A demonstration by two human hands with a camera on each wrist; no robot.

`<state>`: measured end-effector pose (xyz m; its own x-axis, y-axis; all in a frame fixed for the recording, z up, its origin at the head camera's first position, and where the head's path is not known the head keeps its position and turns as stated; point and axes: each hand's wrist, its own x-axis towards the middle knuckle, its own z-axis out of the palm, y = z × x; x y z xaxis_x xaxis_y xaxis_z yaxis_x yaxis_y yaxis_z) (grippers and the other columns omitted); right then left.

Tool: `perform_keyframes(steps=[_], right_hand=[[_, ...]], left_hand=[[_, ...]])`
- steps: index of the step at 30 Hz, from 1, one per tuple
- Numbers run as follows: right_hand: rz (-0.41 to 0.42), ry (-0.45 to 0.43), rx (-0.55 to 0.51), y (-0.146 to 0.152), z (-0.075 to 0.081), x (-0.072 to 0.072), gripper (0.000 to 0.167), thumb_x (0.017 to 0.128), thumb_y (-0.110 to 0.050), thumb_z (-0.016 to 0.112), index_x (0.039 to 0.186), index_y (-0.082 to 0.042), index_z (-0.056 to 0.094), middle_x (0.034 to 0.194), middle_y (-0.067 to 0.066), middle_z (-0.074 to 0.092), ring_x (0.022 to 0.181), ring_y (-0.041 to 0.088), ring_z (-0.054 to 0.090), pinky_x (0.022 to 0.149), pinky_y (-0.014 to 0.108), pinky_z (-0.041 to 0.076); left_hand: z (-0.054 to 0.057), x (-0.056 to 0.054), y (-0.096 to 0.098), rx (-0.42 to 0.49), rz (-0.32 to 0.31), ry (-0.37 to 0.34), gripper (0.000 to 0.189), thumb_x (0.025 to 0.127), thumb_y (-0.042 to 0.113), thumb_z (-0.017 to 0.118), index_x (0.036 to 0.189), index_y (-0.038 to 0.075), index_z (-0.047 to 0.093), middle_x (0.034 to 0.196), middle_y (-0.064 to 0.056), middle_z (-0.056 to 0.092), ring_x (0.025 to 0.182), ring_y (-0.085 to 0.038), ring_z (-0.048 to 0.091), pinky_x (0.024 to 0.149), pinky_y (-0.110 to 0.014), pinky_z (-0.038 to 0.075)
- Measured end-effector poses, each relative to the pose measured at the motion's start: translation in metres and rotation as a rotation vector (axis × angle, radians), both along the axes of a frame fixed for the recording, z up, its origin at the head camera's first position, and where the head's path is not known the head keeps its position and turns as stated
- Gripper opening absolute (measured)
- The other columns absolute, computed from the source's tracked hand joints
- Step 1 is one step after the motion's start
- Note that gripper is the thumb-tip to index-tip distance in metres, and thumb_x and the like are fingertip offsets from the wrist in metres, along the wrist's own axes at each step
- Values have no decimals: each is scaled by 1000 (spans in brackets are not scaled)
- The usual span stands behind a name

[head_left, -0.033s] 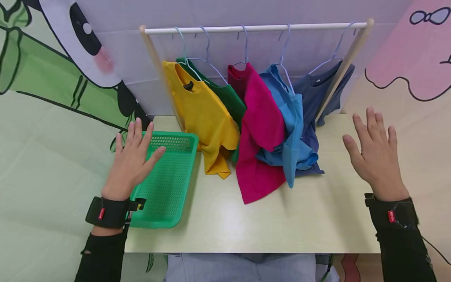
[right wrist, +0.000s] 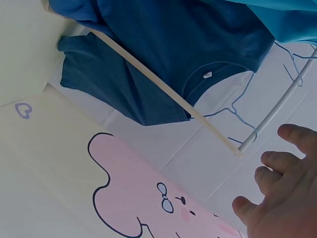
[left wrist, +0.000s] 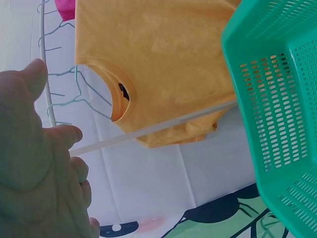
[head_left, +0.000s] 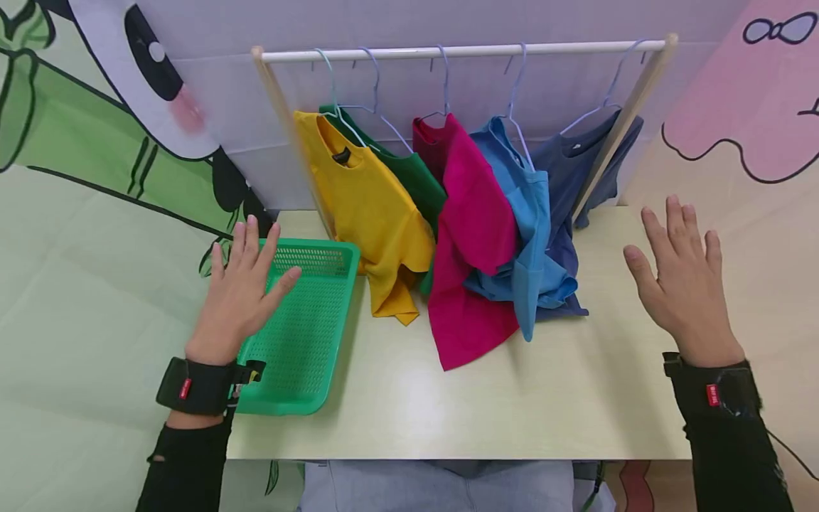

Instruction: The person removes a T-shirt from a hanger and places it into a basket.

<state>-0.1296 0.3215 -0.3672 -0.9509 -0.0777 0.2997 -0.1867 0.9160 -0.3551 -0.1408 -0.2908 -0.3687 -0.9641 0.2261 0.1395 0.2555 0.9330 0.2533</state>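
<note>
My left hand (head_left: 238,295), palm down with fingers spread, is over the left side of a green plastic basket (head_left: 345,306) and holds nothing. At the right, my right hand (head_left: 684,284) is spread out too, nothing in it, beyond the right end of a clothes rack (head_left: 473,51). From the rack hang a yellow shirt (head_left: 377,220), a green shirt (head_left: 416,178), a magenta shirt (head_left: 476,213), a light blue shirt (head_left: 531,213) and a dark blue shirt (head_left: 569,171), on thin hangers. In the left wrist view the yellow shirt (left wrist: 163,54) and basket (left wrist: 237,89) lie beyond the hand.
The rack stands at the back of a pale wooden table (head_left: 480,412), its right post (head_left: 630,121) leaning outward. Behind it hangs a printed cloth backdrop (head_left: 217,92). The table's front edge runs close to the person's lap (head_left: 441,487). A thin cable (head_left: 790,455) trails by the right sleeve.
</note>
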Motion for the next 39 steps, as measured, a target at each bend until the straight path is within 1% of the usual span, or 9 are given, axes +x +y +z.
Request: perform_keyframes(steps=[6, 13, 18, 22, 25, 28, 31, 36, 39], right_hand=[[30, 29, -33, -1, 8, 1, 74, 115, -54, 28, 171, -7, 21, 179, 11, -1, 165, 33, -6, 128, 60, -11], [146, 181, -134, -29, 38, -16, 77, 112, -58, 37, 167, -4, 32, 179, 15, 10, 166, 33, 2, 129, 61, -6], [332, 448, -356, -79, 48, -25, 82, 108, -63, 47, 153, 6, 51, 167, 22, 40, 158, 39, 32, 130, 52, 19], [570, 571, -547, -144, 54, -41, 75, 107, -58, 55, 138, 11, 60, 148, 25, 59, 140, 40, 52, 122, 43, 38], [734, 481, -620, -198, 64, -62, 59, 108, -39, 59, 140, 11, 57, 146, 26, 58, 138, 36, 54, 118, 43, 43], [768, 279, -627, -250, 78, -98, 51, 107, -24, 60, 145, 9, 53, 148, 24, 56, 137, 31, 54, 116, 40, 45], [659, 31, -563, -285, 88, -141, 52, 110, -23, 60, 152, 5, 48, 152, 19, 53, 138, 30, 54, 116, 35, 44], [450, -359, -350, -307, 93, -205, 60, 114, -32, 52, 163, -3, 35, 165, 14, 43, 147, 25, 46, 119, 30, 40], [409, -513, -371, -304, 92, -227, 50, 115, -31, 48, 157, -3, 44, 145, 13, 55, 119, 22, 57, 106, 31, 47]], left_hand=[[-5, -3, 11, 54, -33, -66, 84, 111, 60, 42, 173, 16, 7, 177, -11, -16, 164, -33, -14, 123, -67, -17], [10, -4, 22, 151, -11, -79, 86, 110, 61, 46, 173, 12, 15, 178, -16, -10, 164, -37, -9, 122, -70, -17], [20, -4, 32, 220, 8, -48, 82, 110, 56, 50, 170, 6, 25, 177, -23, 7, 163, -45, 10, 126, -71, 1], [24, -18, 57, 276, -2, -12, 79, 111, 53, 52, 167, 2, 31, 175, -26, 18, 160, -46, 22, 126, -67, 19], [22, -32, 84, 297, -26, -14, 78, 111, 52, 52, 167, 2, 30, 175, -25, 19, 160, -44, 23, 127, -64, 22], [18, -37, 113, 320, -52, -38, 78, 111, 51, 52, 167, 3, 30, 174, -24, 21, 161, -41, 24, 128, -60, 22], [7, -32, 143, 337, -98, -67, 77, 110, 50, 54, 167, 4, 31, 173, -23, 26, 159, -40, 29, 128, -57, 25], [-11, -4, 175, 320, -163, -118, 78, 109, 48, 58, 168, 6, 31, 173, -20, 30, 157, -37, 34, 126, -53, 31], [-22, 10, 184, 331, -192, -137, 78, 108, 45, 60, 168, 4, 31, 172, -18, 33, 157, -36, 36, 125, -52, 33]])
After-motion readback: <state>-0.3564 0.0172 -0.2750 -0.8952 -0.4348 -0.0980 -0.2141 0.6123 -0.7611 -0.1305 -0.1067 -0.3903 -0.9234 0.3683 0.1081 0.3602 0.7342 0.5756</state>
